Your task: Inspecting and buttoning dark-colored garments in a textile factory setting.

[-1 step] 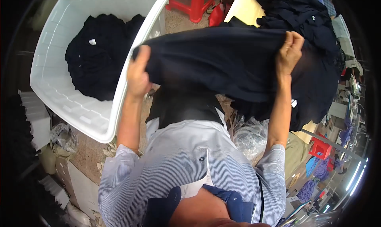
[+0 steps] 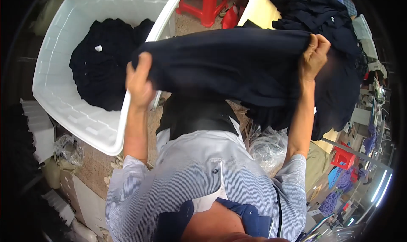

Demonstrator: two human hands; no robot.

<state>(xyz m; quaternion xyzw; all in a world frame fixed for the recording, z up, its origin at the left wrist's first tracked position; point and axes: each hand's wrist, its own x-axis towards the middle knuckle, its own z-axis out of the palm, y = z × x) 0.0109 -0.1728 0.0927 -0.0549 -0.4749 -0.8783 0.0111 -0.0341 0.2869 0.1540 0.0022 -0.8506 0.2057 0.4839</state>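
Observation:
A dark navy garment is stretched flat between my two hands, over my lap. My left hand grips its left end beside the bin's near rim, fingers partly smeared by motion. At the upper right corner, my right hand pinches the cloth between thumb and fingers. The garment's left end reaches over the rim of a white plastic bin. Inside that bin lie dark garments, one with a small white tag. The exact kind of garment I cannot tell.
A heap of dark clothes covers a pale wooden table on the right. A red stool stands beyond the bin. Clear plastic wrapping lies beside my right forearm. Another red stool is farther right.
My left hand has shifted left and slightly nearer, carrying the garment's left end farther over the bin's rim. My right hand has moved a little to the right, still holding its corner.

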